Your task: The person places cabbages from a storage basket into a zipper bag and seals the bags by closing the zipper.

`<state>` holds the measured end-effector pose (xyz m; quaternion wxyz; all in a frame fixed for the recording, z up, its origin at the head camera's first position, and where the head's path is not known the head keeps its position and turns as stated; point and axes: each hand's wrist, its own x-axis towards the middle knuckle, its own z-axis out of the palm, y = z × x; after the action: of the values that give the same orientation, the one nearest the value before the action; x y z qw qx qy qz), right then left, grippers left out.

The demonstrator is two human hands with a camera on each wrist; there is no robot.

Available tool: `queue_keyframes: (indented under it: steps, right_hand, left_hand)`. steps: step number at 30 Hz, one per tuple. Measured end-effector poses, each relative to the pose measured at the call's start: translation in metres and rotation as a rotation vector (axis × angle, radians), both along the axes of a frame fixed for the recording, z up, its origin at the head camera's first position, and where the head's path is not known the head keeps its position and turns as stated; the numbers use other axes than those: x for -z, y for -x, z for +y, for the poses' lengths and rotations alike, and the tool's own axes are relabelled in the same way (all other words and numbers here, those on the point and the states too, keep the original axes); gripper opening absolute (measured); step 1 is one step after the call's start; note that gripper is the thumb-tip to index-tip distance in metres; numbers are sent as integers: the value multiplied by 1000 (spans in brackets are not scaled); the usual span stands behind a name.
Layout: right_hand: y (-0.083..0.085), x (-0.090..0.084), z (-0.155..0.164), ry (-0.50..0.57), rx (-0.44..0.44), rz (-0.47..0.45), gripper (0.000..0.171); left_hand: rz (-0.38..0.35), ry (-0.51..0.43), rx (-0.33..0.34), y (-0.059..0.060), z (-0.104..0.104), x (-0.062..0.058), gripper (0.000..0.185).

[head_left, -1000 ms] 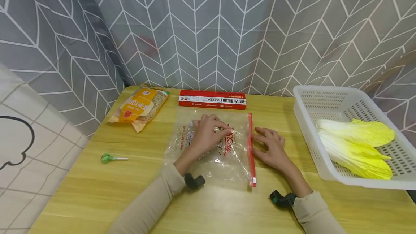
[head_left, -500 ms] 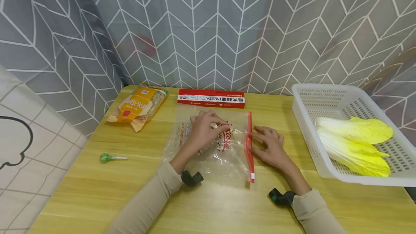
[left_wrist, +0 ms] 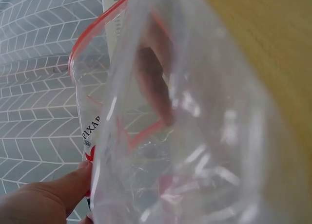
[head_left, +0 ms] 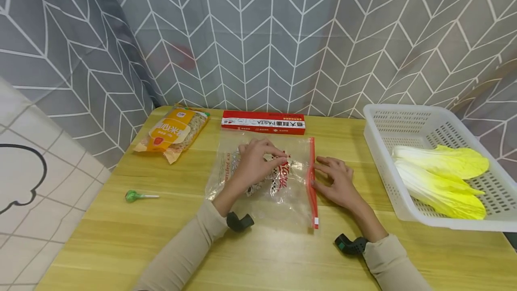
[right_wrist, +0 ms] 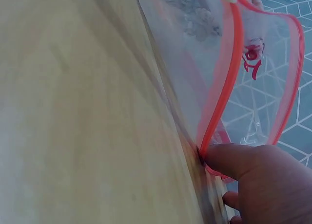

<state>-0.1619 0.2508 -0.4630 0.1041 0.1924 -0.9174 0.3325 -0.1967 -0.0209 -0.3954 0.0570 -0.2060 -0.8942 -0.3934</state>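
A clear zip bag [head_left: 278, 210] with a red zip edge [head_left: 313, 210] and printed lettering lies in front of me. My left hand [head_left: 256, 160] is over its middle, pinching the upper film between thumb and fingers. In the left wrist view the left thumb [left_wrist: 73, 185] presses on the film beside the red print. At the bag's right end my right hand [head_left: 337, 181] grips the red edge. The right thumb [right_wrist: 234, 158] lies against the lower part of that edge in the right wrist view, where the bag's mouth gapes between two red strips.
Behind the bag lies a red pasta box [head_left: 263, 123]. A yellow-labelled food packet [head_left: 173, 133] is at the back left, with a green lollipop [head_left: 131, 196] nearer me. On the right, a white basket [head_left: 375, 147] holds pale cabbage leaves [head_left: 440, 183]. A patterned curtain hangs behind the table.
The red edge bends inward a little more beside the right fingers than a second ago. Both hands stay nearly in place, and the head view shifts slightly.
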Motion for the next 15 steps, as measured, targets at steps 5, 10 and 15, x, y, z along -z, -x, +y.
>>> queue_keyframes:
  steps: [5,10,15]
  right_hand:
    - [-1,-2,1,9,-4,-26,47]
    - [-1,-7,-1,35,-10,-38,49]
    - [-1,-14,-4,49,-9,-66,50]
  left_hand:
    - [21,23,-5,-2,2,2,12]
    - [34,25,-11,-2,3,2,11]
    - [31,25,-15,-3,2,2,10]
